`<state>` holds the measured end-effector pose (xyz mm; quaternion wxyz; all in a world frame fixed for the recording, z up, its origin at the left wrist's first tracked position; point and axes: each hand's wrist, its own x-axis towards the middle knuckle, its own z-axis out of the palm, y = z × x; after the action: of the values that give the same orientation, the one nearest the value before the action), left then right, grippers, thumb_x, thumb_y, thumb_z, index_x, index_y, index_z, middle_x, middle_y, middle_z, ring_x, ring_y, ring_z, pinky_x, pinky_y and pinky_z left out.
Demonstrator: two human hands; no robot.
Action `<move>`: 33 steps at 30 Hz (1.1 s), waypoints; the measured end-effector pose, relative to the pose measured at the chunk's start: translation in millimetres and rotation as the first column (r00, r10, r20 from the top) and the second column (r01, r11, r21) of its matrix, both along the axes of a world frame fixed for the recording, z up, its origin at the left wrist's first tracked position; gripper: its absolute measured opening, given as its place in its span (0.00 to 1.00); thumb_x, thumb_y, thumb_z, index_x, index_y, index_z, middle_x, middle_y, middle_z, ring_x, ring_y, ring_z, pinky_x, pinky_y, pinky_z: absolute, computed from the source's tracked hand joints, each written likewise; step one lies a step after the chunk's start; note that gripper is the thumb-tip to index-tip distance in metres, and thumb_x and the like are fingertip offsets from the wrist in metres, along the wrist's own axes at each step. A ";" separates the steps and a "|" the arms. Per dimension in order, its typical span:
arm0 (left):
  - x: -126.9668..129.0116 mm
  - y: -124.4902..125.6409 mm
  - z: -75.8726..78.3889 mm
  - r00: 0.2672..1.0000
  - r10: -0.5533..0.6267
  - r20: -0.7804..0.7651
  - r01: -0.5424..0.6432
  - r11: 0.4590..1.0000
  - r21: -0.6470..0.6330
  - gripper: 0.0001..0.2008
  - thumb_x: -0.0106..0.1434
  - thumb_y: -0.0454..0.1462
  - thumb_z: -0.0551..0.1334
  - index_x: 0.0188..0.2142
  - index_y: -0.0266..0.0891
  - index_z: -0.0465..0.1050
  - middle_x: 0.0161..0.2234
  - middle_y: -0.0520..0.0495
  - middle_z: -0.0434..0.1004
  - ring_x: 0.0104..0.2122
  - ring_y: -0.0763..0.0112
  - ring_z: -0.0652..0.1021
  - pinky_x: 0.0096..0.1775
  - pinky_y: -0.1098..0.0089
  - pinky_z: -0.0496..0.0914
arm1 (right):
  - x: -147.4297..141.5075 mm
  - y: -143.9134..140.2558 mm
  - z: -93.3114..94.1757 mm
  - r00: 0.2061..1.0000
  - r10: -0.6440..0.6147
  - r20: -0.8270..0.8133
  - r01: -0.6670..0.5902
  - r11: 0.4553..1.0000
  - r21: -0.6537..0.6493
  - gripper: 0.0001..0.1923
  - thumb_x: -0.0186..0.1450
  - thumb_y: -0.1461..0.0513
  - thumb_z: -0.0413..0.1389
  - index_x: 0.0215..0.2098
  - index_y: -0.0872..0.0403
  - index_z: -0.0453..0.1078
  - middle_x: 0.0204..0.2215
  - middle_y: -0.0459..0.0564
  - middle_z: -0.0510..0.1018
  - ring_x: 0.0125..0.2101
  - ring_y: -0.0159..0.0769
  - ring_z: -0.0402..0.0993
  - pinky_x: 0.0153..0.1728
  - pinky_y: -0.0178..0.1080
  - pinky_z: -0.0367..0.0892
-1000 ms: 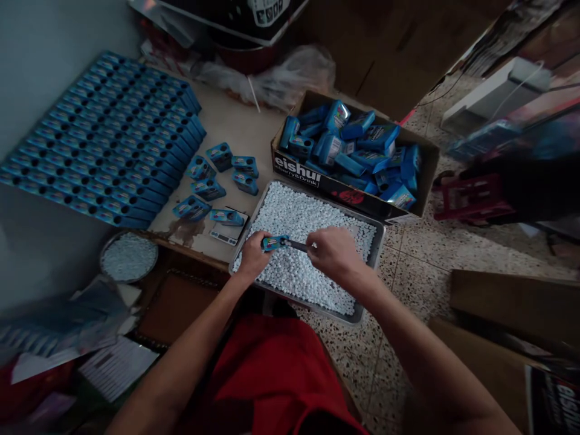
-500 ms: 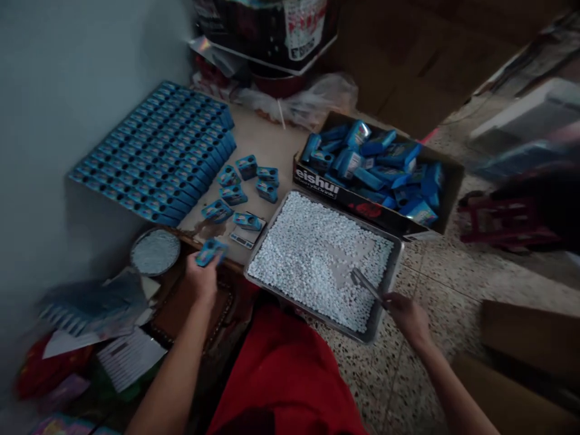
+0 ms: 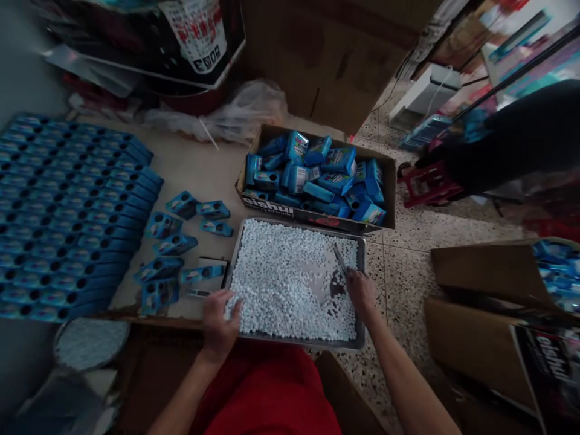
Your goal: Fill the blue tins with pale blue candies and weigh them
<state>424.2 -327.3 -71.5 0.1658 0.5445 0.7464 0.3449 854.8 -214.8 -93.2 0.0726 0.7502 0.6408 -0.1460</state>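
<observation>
A metal tray [image 3: 362, 290] heaped with small white pellets [image 3: 281, 278] lies in front of me. My left hand [image 3: 220, 323] rests on the tray's near left corner, fingers touching the pellets, holding nothing that I can see. My right hand [image 3: 360, 290] grips a thin metal scoop [image 3: 339, 260] whose tip lies in a bare patch among the pellets. A few loose blue packs [image 3: 174, 244] lie on the tabletop left of the tray, one [image 3: 159, 294] close to my left hand.
A cardboard box [image 3: 317, 219] full of blue packs stands just behind the tray. Rows of blue packs [image 3: 63, 211] cover the left of the table. A round bowl of pellets [image 3: 88, 343] sits lower left. Cardboard boxes [image 3: 480, 290] and a red stool [image 3: 428, 181] stand on the right floor.
My left hand carried a blue pack from over the tray to the table's left, let it go, and came back to the tray corner. My right hand kept the scoop and moved back over the pellets.
</observation>
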 end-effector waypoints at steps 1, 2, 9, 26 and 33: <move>16.2 25.8 -3.8 0.986 -0.168 -0.011 0.168 0.986 0.000 0.09 0.64 0.43 0.65 0.43 0.46 0.73 0.43 0.41 0.77 0.49 0.51 0.76 0.59 0.52 0.66 | -4.6 2.4 -3.0 1.000 0.020 -0.001 -0.020 1.000 -0.011 0.19 0.71 0.64 0.52 0.57 0.56 0.76 0.48 0.60 0.84 0.47 0.43 0.78 0.47 0.38 0.64; 29.1 56.6 -8.6 0.959 -0.281 -0.014 0.281 0.960 -0.017 0.09 0.66 0.43 0.64 0.44 0.46 0.75 0.45 0.40 0.78 0.51 0.52 0.76 0.60 0.52 0.66 | -8.7 3.9 -6.0 0.999 0.038 -0.003 -0.038 0.999 -0.021 0.19 0.71 0.65 0.52 0.57 0.56 0.76 0.48 0.59 0.83 0.47 0.42 0.77 0.48 0.38 0.64; 38.9 223.2 -48.8 0.994 -0.075 -0.078 0.073 0.997 -0.028 0.31 0.71 0.48 0.58 0.67 0.32 0.62 0.73 0.27 0.49 0.74 0.42 0.46 0.71 0.40 0.38 | -21.0 4.1 -24.4 0.990 0.129 0.057 -0.130 0.991 0.023 0.21 0.73 0.65 0.49 0.62 0.57 0.71 0.49 0.57 0.83 0.48 0.43 0.77 0.50 0.40 0.63; 115.9 157.6 -86.2 0.930 -0.363 0.061 0.367 0.927 -0.083 0.25 0.69 0.40 0.59 0.64 0.44 0.70 0.69 0.40 0.62 0.74 0.49 0.50 0.72 0.47 0.48 | -93.2 12.0 -25.0 0.978 0.052 -0.200 -0.075 0.991 -0.109 0.22 0.70 0.69 0.48 0.60 0.57 0.72 0.48 0.61 0.82 0.48 0.45 0.77 0.47 0.40 0.65; 145.3 98.4 -54.6 0.809 -0.517 0.280 0.576 0.791 -0.205 0.30 0.65 0.34 0.56 0.66 0.46 0.68 0.72 0.40 0.58 0.72 0.47 0.59 0.69 0.43 0.56 | -112.5 -18.2 -30.0 0.910 -0.111 -0.399 0.098 0.994 -0.054 0.15 0.62 0.69 0.51 0.38 0.51 0.79 0.36 0.52 0.85 0.38 0.41 0.80 0.36 0.34 0.64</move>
<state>569.5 -228.9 -126.1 0.4115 0.6692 0.5752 0.2279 742.4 -232.9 -123.2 -0.0561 0.7362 0.5985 -0.3110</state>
